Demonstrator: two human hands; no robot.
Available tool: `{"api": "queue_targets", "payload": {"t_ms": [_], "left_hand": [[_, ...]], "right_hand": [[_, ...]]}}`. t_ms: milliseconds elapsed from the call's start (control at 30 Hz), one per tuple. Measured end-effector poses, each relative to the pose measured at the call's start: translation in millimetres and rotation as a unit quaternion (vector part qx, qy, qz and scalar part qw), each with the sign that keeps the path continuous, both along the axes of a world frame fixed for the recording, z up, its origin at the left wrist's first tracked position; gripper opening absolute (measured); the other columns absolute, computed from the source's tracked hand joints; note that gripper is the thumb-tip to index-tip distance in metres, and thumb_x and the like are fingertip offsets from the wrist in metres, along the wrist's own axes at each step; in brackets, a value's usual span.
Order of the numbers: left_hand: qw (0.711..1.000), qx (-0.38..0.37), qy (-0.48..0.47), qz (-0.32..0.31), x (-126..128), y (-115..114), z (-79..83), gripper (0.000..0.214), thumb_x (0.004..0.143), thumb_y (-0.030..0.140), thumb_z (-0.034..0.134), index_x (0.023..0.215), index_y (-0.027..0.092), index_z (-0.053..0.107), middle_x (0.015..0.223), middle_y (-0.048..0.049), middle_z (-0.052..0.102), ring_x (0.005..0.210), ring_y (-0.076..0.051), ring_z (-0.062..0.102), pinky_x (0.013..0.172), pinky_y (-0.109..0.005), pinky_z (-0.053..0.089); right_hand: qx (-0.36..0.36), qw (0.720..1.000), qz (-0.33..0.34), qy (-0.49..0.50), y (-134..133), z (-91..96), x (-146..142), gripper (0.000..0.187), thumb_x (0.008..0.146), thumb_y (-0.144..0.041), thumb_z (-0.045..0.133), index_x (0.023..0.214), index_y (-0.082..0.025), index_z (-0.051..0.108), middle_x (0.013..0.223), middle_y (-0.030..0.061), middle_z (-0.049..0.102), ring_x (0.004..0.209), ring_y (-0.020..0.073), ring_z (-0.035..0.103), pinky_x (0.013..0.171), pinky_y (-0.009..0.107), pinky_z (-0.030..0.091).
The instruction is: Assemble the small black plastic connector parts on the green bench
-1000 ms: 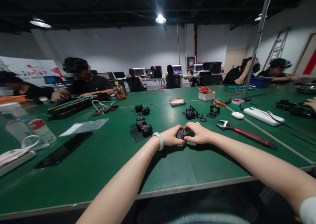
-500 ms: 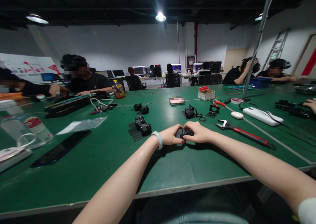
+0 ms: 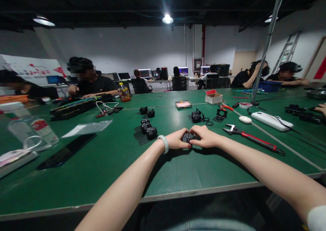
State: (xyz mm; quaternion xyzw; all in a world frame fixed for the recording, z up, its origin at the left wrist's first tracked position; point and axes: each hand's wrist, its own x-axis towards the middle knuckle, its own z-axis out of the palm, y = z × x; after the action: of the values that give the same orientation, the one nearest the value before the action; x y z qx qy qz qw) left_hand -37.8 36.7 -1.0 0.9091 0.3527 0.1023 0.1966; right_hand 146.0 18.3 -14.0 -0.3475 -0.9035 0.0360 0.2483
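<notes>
A small black part (image 3: pixel 186 138) is held between my two hands low over the green table (image 3: pixel 122 176). My left hand (image 3: pixel 176 139), below a pale bangle, pinches it from the left. From the right, my right hand (image 3: pixel 203 136) grips it with thumb and curled fingers. Much of the part is covered by the fingers, so its exact kind is unclear. To the left lie black finned assemblies (image 3: pixel 145 130) and a smaller black pair (image 3: pixel 147 112). Beyond my hands sits another black assembly (image 3: pixel 196 116) with black rings (image 3: pixel 209 123) beside it.
An adjustable wrench (image 3: pixel 252 139) with red-black handle lies right, near a white power strip (image 3: pixel 272 121) and a white oval object (image 3: pixel 245 119). A phone (image 3: pixel 67 152) and clear bottles (image 3: pixel 43 132) are left. A metal pole (image 3: pixel 266 44) rises at right. Several people sit around.
The view has shifted slightly, so the surroundings sit a little further right. My hands keep their hold on the black part with hardly any movement.
</notes>
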Motion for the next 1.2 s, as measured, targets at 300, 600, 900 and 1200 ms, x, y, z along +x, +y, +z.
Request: {"api": "queue_targets", "payload": {"t_ms": [300,600,900,1200], "left_hand": [[1.000,0.002,0.002,0.011,-0.1,0.1,0.5,0.051,0.057,0.040,0.057,0.099,0.015,0.041,0.083,-0.0016,0.051,0.072,-0.016,0.048,0.061,-0.023,0.038],[1.000,-0.003,-0.004,0.004,-0.7,1.6,-1.6,0.054,0.057,0.036,0.058,0.103,0.015,0.040,0.090,-0.0028,0.052,0.077,-0.017,0.049,0.066,-0.024,0.039],[1.000,-0.003,-0.017,-0.007,-1.4,3.1,-3.3,0.053,0.059,0.036,0.057,0.104,0.014,0.039,0.093,-0.0038,0.052,0.080,-0.017,0.049,0.069,-0.025,0.039],[1.000,-0.002,-0.026,-0.004,-2.0,2.4,-2.7,0.054,0.057,0.037,0.059,0.103,0.014,0.041,0.090,-0.0034,0.053,0.078,-0.017,0.050,0.067,-0.025,0.039]], "right_hand": [[0.022,1.000,0.001,-0.007,-5.6,8.0,3.7,0.037,0.066,-0.035,0.053,0.095,-0.016,0.040,0.089,0.0058,0.049,0.082,0.0181,0.045,0.072,0.033,0.029],[0.034,0.999,0.016,-0.016,-5.9,3.8,1.4,0.036,0.061,-0.031,0.056,0.089,-0.016,0.038,0.088,0.0054,0.045,0.082,0.0183,0.042,0.069,0.031,0.032],[0.036,0.999,0.021,-0.002,-2.4,0.6,-0.1,0.032,0.062,-0.030,0.056,0.086,-0.017,0.039,0.086,0.0048,0.046,0.081,0.0177,0.042,0.069,0.031,0.032],[0.027,0.999,0.030,0.020,-4.6,0.8,-1.0,0.032,0.063,-0.030,0.056,0.087,-0.017,0.039,0.085,0.0035,0.047,0.080,0.0163,0.044,0.070,0.030,0.031]]}}
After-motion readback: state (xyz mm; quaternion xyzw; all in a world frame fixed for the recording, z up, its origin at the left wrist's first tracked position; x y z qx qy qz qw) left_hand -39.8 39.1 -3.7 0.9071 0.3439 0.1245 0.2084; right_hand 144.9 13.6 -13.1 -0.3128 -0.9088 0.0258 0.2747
